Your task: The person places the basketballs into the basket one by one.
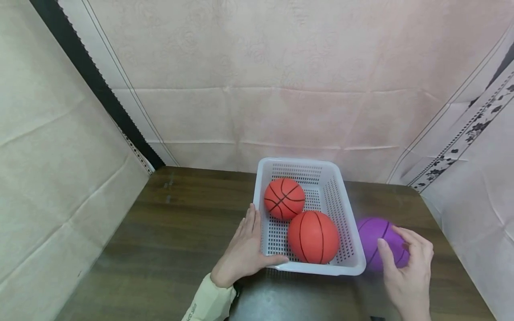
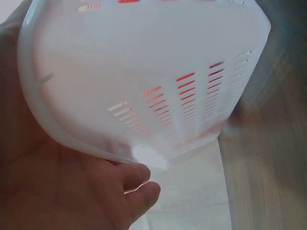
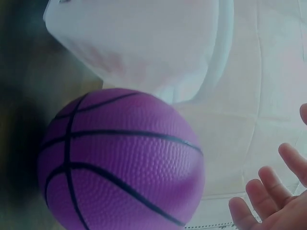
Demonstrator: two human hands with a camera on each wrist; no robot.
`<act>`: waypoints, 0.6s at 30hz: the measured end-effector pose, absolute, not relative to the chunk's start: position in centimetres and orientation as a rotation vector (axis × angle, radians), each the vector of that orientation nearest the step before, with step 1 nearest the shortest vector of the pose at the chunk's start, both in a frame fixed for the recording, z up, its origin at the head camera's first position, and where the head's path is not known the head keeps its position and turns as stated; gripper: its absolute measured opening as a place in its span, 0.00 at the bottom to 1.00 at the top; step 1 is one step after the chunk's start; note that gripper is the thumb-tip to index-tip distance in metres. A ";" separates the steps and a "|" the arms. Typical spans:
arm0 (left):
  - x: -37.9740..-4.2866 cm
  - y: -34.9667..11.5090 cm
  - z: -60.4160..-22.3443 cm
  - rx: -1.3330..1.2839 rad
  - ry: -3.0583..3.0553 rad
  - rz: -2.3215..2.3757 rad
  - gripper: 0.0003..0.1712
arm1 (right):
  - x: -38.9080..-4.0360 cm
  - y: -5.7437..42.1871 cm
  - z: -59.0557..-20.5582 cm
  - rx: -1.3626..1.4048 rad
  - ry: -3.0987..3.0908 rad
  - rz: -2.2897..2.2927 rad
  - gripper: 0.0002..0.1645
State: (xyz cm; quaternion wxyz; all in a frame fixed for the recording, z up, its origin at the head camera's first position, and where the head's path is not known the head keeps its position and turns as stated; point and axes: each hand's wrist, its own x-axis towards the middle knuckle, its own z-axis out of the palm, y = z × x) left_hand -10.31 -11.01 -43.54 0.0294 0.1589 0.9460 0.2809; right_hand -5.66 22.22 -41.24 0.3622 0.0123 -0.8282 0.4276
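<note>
A white perforated plastic basket (image 1: pixel 346 209) holds two orange-red basketballs, a farther ball (image 1: pixel 284 199) and a nearer ball (image 1: pixel 313 237). My left hand (image 1: pixel 245 249) rests against its near left corner, fingers straight along the left side and thumb lying on the front rim. The left wrist view shows that palm and two fingertips (image 2: pixel 139 177) against the rim. To the right of the basket, a purple basketball (image 3: pixel 124 163) with black lines sits on the table. Around its right side is my right hand (image 1: pixel 409 267), fingers spread and apart from the ball in the right wrist view.
Brown wood-grain table (image 1: pixel 176 240) lies under everything. Pale cloth walls (image 1: pixel 257 89) close off the back and both sides, the back one right behind the basket. A dark strip (image 1: pixel 100 84) runs down the left corner.
</note>
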 end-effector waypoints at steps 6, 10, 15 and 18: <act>-10.3 -11.0 -43.4 0.473 2.914 0.851 0.77 | -5.7 22.6 -41.4 -0.028 -2.106 1.090 0.29; -10.2 -11.0 -43.5 0.475 2.917 0.852 0.77 | -5.8 22.9 -41.7 -0.063 -2.093 1.078 0.31; -10.3 -11.0 -43.5 0.481 2.921 0.849 0.77 | -5.9 23.2 -42.0 -0.113 -2.096 1.076 0.33; -10.3 -11.1 -43.5 0.487 2.923 0.852 0.77 | -5.9 23.4 -42.2 -0.124 -2.103 1.084 0.35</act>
